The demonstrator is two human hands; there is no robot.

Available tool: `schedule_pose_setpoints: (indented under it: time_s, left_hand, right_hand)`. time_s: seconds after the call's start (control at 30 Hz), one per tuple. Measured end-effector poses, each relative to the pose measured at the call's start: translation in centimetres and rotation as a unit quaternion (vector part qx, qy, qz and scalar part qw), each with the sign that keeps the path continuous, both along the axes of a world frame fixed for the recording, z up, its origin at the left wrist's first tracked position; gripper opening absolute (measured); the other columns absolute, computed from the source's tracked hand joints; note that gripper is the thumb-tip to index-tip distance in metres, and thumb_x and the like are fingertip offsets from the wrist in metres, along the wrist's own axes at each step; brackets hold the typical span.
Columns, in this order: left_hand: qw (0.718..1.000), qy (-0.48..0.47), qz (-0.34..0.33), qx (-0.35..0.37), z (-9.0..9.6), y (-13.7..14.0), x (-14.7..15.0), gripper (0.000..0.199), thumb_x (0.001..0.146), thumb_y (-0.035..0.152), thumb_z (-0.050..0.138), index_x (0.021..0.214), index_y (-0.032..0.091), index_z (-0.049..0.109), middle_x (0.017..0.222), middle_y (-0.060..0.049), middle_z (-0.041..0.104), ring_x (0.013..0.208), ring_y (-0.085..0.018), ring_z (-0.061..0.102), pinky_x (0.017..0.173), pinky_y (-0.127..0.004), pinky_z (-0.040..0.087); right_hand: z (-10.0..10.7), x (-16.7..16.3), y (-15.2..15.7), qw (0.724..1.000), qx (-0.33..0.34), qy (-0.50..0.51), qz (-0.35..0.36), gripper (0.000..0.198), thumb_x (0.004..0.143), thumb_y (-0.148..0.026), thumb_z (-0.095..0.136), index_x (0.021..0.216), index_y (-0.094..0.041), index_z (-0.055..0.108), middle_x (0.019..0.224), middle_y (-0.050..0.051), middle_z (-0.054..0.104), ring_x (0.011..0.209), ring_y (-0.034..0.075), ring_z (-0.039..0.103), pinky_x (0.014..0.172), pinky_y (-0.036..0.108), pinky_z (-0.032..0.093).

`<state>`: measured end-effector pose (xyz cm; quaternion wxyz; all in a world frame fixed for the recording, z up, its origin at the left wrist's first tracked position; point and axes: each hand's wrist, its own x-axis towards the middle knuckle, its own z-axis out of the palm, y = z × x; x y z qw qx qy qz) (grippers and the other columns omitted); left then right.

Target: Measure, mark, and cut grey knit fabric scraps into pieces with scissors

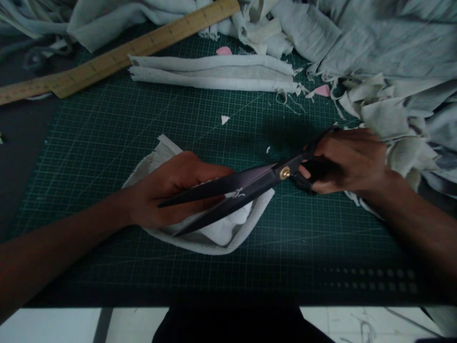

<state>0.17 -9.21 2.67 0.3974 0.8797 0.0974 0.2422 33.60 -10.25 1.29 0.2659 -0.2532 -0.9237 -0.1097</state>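
Note:
My right hand [352, 159] is closed round the handles of large black scissors [284, 173] with a brass pivot. The blades point left and are slightly parted, crossing in front of my left hand. A small frayed scrap [234, 193] of pale material lies at the blades. My left hand [174, 190] grips a light grey piece of fabric [246, 233] with a thick, curved edge, which rests low over the green cutting mat [314, 219]. The blades hide part of my left fingers and of the fabric.
Folded grey fabric strips [214, 74] lie across the mat behind my hands. A wooden ruler [143, 45] slants at the back left. Heaped grey cloth [392, 43] and scraps fill the right and back. Pink chalk pieces [322, 90] and a white scrap [224, 119] lie about.

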Motion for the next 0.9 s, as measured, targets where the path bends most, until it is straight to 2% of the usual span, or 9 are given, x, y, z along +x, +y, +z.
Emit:
schedule_pose_setpoints:
  time_s: [0.23,0.43,0.73,0.9]
  left_hand:
    - [0.999,-0.006,-0.015,-0.029,0.01,-0.01,0.07,0.037,0.114,0.037,0.038,0.094,0.017,0.062,0.064,0.007,0.061,0.05,-0.006,0.062,0.047,-0.015,0.045]
    - [1.0,-0.013,-0.009,-0.019,0.12,-0.03,0.08,0.037,0.115,0.038,0.036,0.091,0.019,0.057,0.064,0.009,0.059,0.049,-0.005,0.061,0.046,-0.014,0.045]
    - [1.0,-0.006,-0.007,-0.015,0.22,-0.08,0.11,0.039,0.115,0.038,0.035,0.091,0.019,0.059,0.064,0.008,0.06,0.049,-0.006,0.061,0.046,-0.016,0.046]
    - [1.0,-0.02,-0.014,-0.015,0.17,0.01,0.17,0.038,0.115,0.039,0.035,0.092,0.019,0.058,0.066,0.008,0.062,0.05,-0.005,0.061,0.048,-0.015,0.047]
  right_hand:
    - [0.34,-0.11,0.08,1.0,0.003,-0.008,0.004,0.019,0.098,-0.029,0.064,0.086,-0.026,0.049,0.062,-0.007,0.056,0.051,0.011,0.054,0.047,0.026,0.04]
    - [0.52,-0.11,0.13,1.0,-0.009,-0.003,0.011,0.021,0.101,-0.031,0.062,0.086,-0.026,0.048,0.062,-0.008,0.055,0.049,0.011,0.053,0.045,0.026,0.037]
    - [0.64,-0.09,0.07,1.0,-0.008,-0.008,0.008,0.021,0.1,-0.029,0.063,0.086,-0.026,0.049,0.06,-0.008,0.054,0.049,0.011,0.051,0.046,0.027,0.035]
    - [0.51,-0.16,0.06,1.0,-0.009,-0.004,0.003,0.019,0.102,-0.029,0.06,0.087,-0.026,0.048,0.061,-0.008,0.055,0.049,0.011,0.052,0.046,0.026,0.037]
